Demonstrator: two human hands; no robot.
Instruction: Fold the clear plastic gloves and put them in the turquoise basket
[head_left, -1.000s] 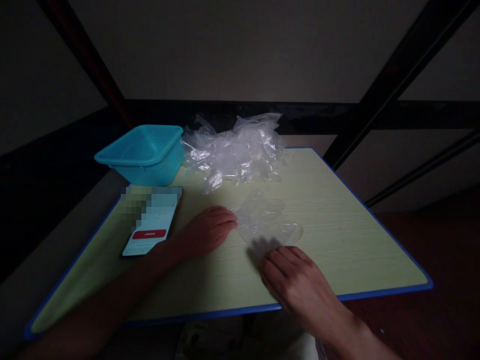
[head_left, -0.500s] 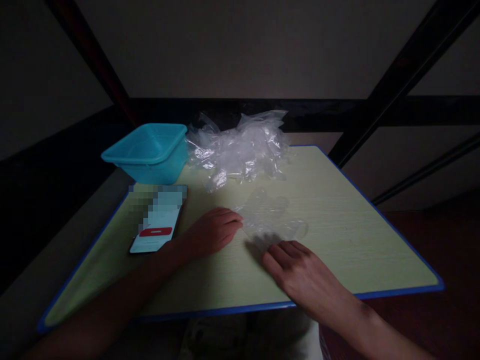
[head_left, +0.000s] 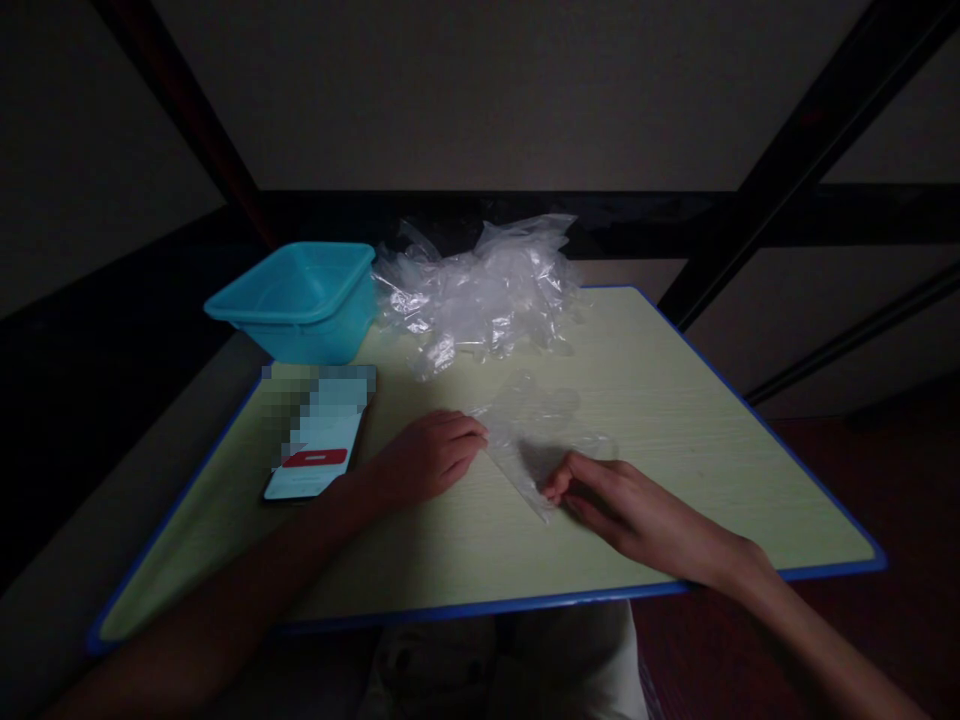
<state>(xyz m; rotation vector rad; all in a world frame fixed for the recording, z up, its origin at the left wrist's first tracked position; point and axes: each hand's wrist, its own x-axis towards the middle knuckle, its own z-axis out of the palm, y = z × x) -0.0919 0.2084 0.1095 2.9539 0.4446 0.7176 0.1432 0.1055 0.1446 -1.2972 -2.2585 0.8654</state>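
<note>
A transparent disposable plastic glove [head_left: 525,425] lies flat on the table, its fingers pointing away from me and to the right. My left hand [head_left: 435,455] is closed, with its fingertips on the left corner of the glove's cuff. Curled into a pinch, my right hand [head_left: 600,495] has its fingertips at the cuff's near corner. Behind the glove is a loose heap of similar thin plastic gloves [head_left: 487,300], crumpled and shiny.
A turquoise plastic basin [head_left: 315,335] stands at the table's back left. In front of it lies a phone [head_left: 322,430] with a lit, partly blurred screen. Blue edging borders the pale wood-grain table [head_left: 705,460]; a wall rises behind.
My right hand has turned from palm-down over the cuff to a pinch at its near corner, which now shows. My left hand stays at the left corner.
</note>
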